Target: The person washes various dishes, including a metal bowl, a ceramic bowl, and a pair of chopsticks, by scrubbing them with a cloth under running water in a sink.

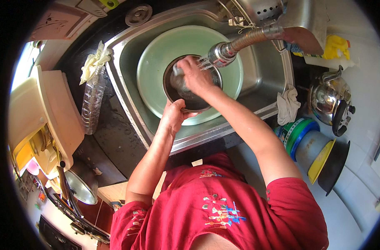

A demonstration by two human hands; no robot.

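My left hand (pixel 173 115) grips the near rim of a round metal bowl (pixel 172 86), thumb on top and fingers underneath. Inside the bowl, my right hand (pixel 194 76) is blurred by motion and holds a greyish scrubbing pad (pixel 177 70), whose exact kind is unclear. Water sprays from the faucet head (pixel 220 55) beside my right hand and falls into the bowl. Below the bowl, a large pale green basin (pixel 150 65) sits in the stainless steel sink (pixel 261 70). My right hand and wrist hide part of the bowl's inside.
Left of the sink, a clear plastic bottle (pixel 93 103) carries pale rubber gloves (pixel 95 62). A cloth (pixel 288 104) hangs over the sink's right edge. Farther right are a metal kettle (pixel 327 97) and stacked tubs (pixel 308 150). A sink strainer (pixel 138 15) lies behind.
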